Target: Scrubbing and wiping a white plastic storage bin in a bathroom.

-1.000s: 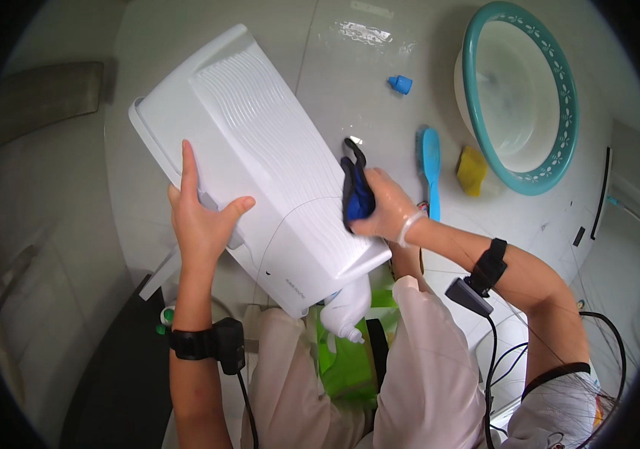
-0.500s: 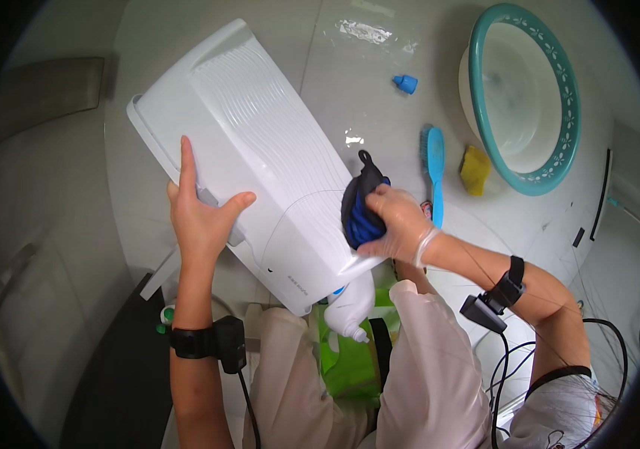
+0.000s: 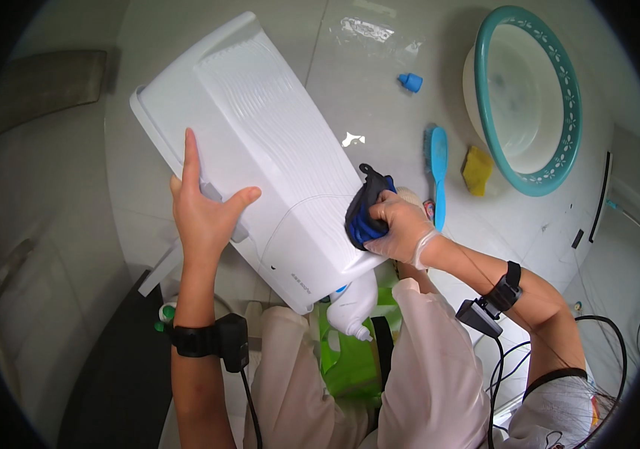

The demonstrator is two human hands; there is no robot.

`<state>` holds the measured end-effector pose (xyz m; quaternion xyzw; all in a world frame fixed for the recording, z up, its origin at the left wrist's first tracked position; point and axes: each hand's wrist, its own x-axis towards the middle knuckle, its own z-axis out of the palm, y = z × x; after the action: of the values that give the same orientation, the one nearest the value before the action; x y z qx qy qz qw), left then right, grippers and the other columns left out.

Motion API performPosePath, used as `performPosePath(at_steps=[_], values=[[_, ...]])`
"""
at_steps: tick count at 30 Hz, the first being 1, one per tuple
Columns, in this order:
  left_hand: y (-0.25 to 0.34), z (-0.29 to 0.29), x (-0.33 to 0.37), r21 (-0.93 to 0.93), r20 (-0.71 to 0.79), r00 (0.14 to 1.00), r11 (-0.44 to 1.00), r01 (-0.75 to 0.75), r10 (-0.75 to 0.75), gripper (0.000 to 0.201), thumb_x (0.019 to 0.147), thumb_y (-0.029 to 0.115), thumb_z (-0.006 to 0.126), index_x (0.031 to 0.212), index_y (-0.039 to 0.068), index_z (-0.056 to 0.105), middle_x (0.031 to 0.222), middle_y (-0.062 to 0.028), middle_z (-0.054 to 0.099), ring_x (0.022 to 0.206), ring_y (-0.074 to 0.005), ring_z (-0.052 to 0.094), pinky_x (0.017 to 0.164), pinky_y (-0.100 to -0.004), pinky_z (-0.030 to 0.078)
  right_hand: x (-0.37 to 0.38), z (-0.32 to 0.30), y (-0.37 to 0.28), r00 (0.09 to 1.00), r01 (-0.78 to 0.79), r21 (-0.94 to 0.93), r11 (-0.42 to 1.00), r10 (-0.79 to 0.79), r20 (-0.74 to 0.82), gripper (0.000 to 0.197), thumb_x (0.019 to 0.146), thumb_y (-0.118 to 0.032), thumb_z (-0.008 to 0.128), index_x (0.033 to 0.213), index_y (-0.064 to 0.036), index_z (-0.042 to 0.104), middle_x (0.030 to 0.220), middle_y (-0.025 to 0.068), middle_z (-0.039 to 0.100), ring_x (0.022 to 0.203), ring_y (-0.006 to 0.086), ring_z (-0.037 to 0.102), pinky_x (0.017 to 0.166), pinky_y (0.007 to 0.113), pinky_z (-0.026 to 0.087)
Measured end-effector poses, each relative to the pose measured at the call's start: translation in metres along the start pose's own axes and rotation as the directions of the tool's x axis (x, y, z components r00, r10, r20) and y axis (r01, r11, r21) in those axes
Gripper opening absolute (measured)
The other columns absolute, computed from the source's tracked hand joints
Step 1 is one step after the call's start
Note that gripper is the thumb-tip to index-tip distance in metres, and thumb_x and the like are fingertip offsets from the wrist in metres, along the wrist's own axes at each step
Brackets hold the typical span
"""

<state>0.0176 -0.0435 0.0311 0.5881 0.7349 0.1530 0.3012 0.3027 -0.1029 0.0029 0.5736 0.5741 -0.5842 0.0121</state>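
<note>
A long white plastic housing [image 3: 260,105] with a wavy ribbed front lies tilted before me, its near end over my lap. My left hand [image 3: 204,213] holds its left side; thumb and forefinger are stretched apart against it, and the other fingers are partly hidden. In a clear thin glove, my right hand [image 3: 402,224] grips a blue-and-black cleaning cloth [image 3: 368,213] with a hanging loop. The cloth presses on the housing's right edge near the lower end. Under that end shows a white bottle [image 3: 353,303] with a narrow nozzle.
At the right stand a teal-rimmed basin [image 3: 490,112], a yellow sponge [image 3: 477,171] and a blue brush [image 3: 439,176]. A small blue cap [image 3: 410,82] lies on the wet tiled floor [image 3: 380,112]. Between my knees is a green bag [image 3: 350,367]. Black cables [image 3: 499,382] trail from my wrist devices.
My right hand and the cloth have shifted slightly down and right along the housing's edge. The left hand keeps its place on the housing; the whole view has moved a little.
</note>
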Motion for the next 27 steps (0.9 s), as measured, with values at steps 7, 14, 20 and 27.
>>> performPosePath(at_steps=[7,14,20,27], values=[[0.002,0.002,0.002,-0.014,-0.001,1.0,1.0,-0.004,0.004,0.111,0.057,0.012,0.087,0.152,0.018,0.03,0.114,-0.0161,0.051,0.103,-0.0279,0.055,0.094,-0.0371,0.046,-0.007,0.015,-0.005,0.991,-0.117,-0.233,0.965,0.097,-0.096,0.061,0.061,-0.016,0.079,0.115,0.0016,0.055,0.123,0.022,0.048,0.114,0.0384,0.05,0.099,0.039,0.043],[-0.001,0.003,0.002,0.047,0.012,1.0,0.999,-0.017,0.017,0.117,0.053,0.016,0.09,0.152,0.018,0.027,0.104,-0.018,0.053,0.095,-0.0323,0.057,0.086,-0.038,0.048,-0.002,0.012,0.002,0.984,-0.064,0.097,0.993,0.079,-0.16,0.084,0.056,-0.014,0.081,0.126,0.005,0.038,0.126,0.0243,0.043,0.119,0.0407,0.045,0.105,0.038,0.037],[-0.003,0.003,0.003,0.087,0.056,0.998,0.996,-0.027,0.023,0.12,0.054,0.017,0.09,0.154,0.019,0.023,0.107,-0.0181,0.05,0.097,-0.0326,0.056,0.088,-0.0389,0.048,0.037,0.005,0.003,0.967,0.07,0.097,0.993,-0.044,-0.25,0.089,0.056,-0.016,0.082,0.13,0.0059,0.037,0.123,0.0243,0.045,0.117,0.0378,0.047,0.104,0.036,0.038],[0.0,0.001,0.001,0.084,0.063,0.998,0.996,-0.034,0.029,0.122,0.053,0.017,0.091,0.154,0.016,0.022,0.11,-0.017,0.048,0.103,-0.0325,0.056,0.092,-0.039,0.047,0.083,-0.008,-0.016,0.956,0.12,0.168,0.978,-0.068,-0.287,0.096,0.057,-0.021,0.083,0.135,0.0066,0.035,0.127,0.0253,0.044,0.123,0.0368,0.044,0.105,0.036,0.037]])
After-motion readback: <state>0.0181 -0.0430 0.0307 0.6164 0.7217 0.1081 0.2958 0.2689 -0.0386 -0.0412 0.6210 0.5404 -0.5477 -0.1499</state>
